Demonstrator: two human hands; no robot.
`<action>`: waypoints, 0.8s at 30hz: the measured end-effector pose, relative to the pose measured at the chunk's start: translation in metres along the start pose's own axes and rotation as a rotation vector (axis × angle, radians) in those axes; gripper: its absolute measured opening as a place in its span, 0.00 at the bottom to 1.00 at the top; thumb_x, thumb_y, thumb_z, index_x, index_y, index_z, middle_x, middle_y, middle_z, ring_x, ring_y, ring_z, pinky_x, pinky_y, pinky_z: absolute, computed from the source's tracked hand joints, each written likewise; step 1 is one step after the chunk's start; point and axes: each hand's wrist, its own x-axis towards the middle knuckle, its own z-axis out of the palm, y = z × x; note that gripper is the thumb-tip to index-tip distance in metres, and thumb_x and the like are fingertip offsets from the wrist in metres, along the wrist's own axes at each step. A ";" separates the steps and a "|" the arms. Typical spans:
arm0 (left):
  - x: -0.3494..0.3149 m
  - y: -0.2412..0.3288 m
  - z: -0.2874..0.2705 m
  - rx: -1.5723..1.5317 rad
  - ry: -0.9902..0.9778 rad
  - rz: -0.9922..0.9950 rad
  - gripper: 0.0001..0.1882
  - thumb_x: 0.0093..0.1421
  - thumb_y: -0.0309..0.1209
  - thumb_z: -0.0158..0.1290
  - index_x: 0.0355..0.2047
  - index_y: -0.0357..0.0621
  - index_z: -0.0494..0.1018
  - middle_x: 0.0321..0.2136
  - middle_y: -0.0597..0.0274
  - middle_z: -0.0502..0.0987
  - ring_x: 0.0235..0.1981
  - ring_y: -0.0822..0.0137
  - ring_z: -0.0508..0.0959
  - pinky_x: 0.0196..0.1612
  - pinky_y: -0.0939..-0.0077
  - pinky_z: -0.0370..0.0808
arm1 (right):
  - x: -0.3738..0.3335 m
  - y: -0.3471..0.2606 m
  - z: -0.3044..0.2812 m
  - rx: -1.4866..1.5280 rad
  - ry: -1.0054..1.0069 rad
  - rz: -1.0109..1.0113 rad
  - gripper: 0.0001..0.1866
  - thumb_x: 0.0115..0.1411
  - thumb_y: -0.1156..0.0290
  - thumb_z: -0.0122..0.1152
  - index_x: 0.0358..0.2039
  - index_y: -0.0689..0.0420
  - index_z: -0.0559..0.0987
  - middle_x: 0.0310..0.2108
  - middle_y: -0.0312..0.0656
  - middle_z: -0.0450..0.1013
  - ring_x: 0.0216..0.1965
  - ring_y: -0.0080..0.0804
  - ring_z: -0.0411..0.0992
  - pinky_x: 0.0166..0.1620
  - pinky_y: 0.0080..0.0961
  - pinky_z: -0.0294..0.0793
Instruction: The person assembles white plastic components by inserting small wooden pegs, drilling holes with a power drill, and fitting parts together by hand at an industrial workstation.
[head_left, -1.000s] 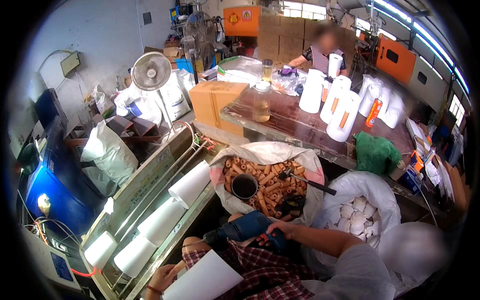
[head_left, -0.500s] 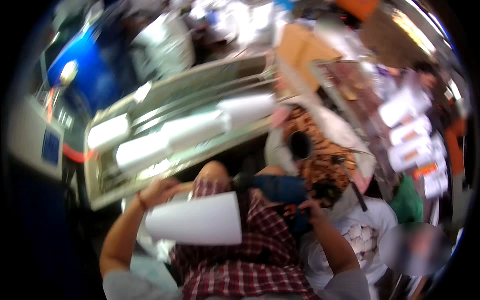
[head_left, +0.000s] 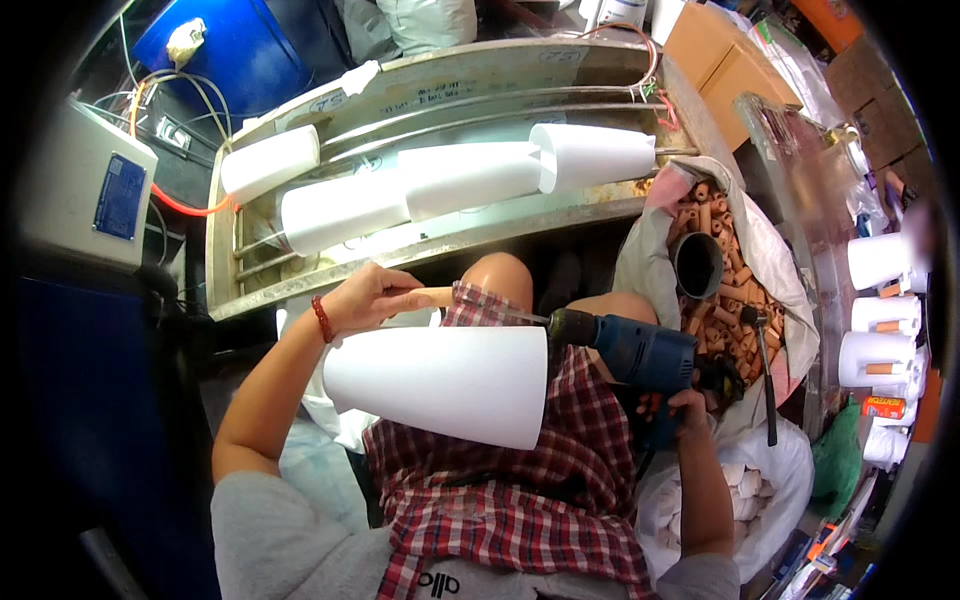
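Note:
My left hand (head_left: 375, 298) pinches a short light-brown tube (head_left: 434, 297) between thumb and fingers, above my left thigh. My right hand (head_left: 688, 410) is wrapped round the handle of a blue power drill (head_left: 640, 350). From the drill's dark chuck (head_left: 573, 326) a thin bit (head_left: 520, 314) points left toward the tube; whether it touches, I cannot tell. A large white cone (head_left: 440, 385) lies sideways over my lap, its narrow end by my left wrist. My lap is covered by a red checked cloth (head_left: 520, 510).
Ahead stands a long metal trough (head_left: 450, 250) with several white cones (head_left: 475, 178) on rods. An open sack of brown tubes (head_left: 725, 310) holds a dark cup (head_left: 697, 265) and a hammer-like tool (head_left: 768, 385). A bag of pale pieces (head_left: 745, 490) sits right. A grey box (head_left: 75, 185) stands left.
The view has swung, so trough and sack sit differently in the picture, and the blur is gone. My left hand and the drill appear higher; my right hand keeps its grip on the drill.

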 end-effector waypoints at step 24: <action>0.029 0.059 0.033 0.254 -0.098 0.329 0.12 0.51 0.33 0.59 0.31 0.36 0.77 0.20 0.51 0.75 0.19 0.60 0.76 0.23 0.72 0.71 | 0.009 -0.012 -0.004 0.014 -0.136 -0.013 0.25 0.33 0.77 0.53 0.38 0.69 0.72 0.26 0.53 0.74 0.21 0.44 0.73 0.28 0.35 0.75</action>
